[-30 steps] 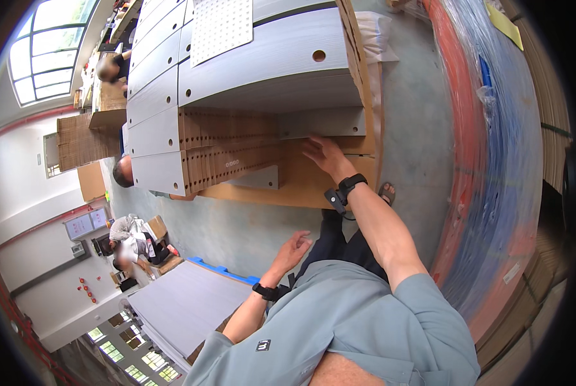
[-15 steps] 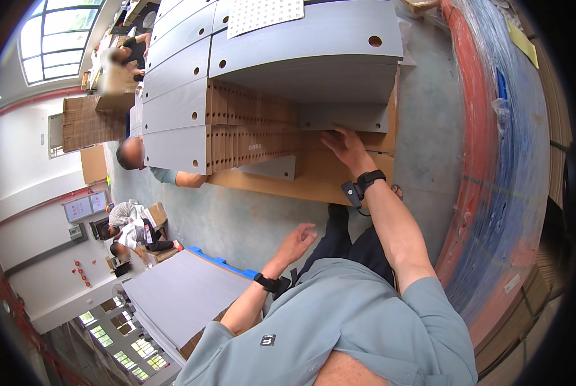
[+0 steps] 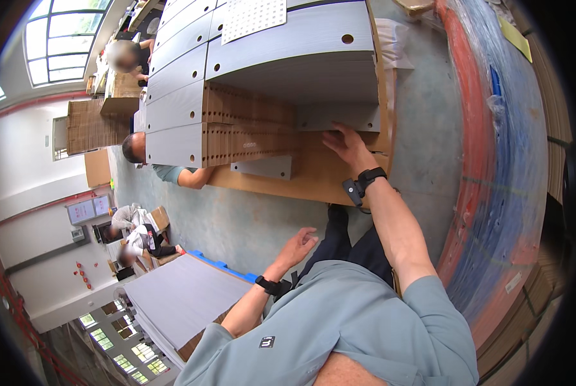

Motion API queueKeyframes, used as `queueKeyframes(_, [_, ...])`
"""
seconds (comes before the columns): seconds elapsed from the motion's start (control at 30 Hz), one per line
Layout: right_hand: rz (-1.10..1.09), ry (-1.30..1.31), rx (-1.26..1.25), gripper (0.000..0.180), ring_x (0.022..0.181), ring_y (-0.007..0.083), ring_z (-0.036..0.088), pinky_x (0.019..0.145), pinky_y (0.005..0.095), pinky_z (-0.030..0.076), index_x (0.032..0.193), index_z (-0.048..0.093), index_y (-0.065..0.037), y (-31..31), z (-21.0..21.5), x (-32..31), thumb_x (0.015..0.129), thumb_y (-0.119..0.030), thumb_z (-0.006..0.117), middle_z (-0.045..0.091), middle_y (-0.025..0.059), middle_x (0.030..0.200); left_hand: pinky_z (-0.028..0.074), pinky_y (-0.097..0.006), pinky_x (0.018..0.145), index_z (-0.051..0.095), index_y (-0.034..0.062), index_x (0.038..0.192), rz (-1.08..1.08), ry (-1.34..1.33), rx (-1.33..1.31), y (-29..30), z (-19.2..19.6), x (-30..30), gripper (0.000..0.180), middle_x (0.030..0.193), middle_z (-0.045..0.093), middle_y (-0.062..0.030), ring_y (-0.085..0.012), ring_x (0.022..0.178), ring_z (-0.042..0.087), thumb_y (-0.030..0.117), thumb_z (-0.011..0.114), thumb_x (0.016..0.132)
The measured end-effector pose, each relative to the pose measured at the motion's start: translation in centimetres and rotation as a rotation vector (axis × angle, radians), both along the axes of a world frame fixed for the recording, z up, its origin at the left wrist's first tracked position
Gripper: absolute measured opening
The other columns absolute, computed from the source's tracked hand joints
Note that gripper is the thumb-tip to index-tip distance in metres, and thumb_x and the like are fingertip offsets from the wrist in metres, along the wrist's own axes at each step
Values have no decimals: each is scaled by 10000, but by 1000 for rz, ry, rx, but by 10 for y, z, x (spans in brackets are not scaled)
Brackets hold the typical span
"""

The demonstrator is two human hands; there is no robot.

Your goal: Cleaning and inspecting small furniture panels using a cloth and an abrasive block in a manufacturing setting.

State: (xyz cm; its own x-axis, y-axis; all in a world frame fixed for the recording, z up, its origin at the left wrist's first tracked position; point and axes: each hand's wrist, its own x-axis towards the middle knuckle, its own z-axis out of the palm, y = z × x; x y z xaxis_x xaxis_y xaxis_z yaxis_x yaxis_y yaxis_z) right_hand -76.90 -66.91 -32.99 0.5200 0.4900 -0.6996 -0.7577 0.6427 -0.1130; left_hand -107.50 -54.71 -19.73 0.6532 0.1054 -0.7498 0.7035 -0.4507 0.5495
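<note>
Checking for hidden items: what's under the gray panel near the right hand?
Brown surface shows along the near edge of the gray panel, partly behind the right hand; whatever lies beneath the panel is covered.

- Panel stack point(image 3: 296, 46): grey faces matt, faintly wood-grained; cut edges brown, raw (fibreboard-like).
- Perforated sheet point(image 3: 256, 18), on panel stack: white, smooth.
- Board point(image 3: 320, 186) under panel stack: tan, smooth, matt.
- Wrapped bundle point(image 3: 494, 167), right of panel stack: clear plastic film, glossy, wrinkled.
- Floor point(image 3: 423, 116), beside panel stack: smooth, faint sheen.
- Shirt point(image 3: 359, 302), before panel stack: matt cloth.
</note>
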Motion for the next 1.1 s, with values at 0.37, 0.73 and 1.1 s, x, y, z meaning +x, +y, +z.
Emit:
queueKeyframes(0.37, [-90,50,-51,416,1099,406,611,939,517,546,1396,394,6,9,-4,2,1052,-225,428,527,188,1301,509,-316,861,537,23,1310,24,-21,-78,-11,-16,-10,443,1007,666,-108,-185,927,638,291,622,968])
queueKeyframes(0.73, [-20,-5,-103,523,1050,314,629,919,414,573,1392,363,62,6,4,3,1065,-345,399,522,179,1312,506,-305,878,529,14,1325,9,89,30,-32,6,-9,457,1011,684,-92,-166,948,645,288,616,970])
queueKeyframes(1.1, [121,-121,-129,531,1021,300,636,892,428,574,1375,417,55,-25,5,-4,1030,-340,503,569,178,1235,508,-304,858,527,10,1327,0,86,39,-45,5,-16,470,999,686,-93,-159,937,643,306,607,972])
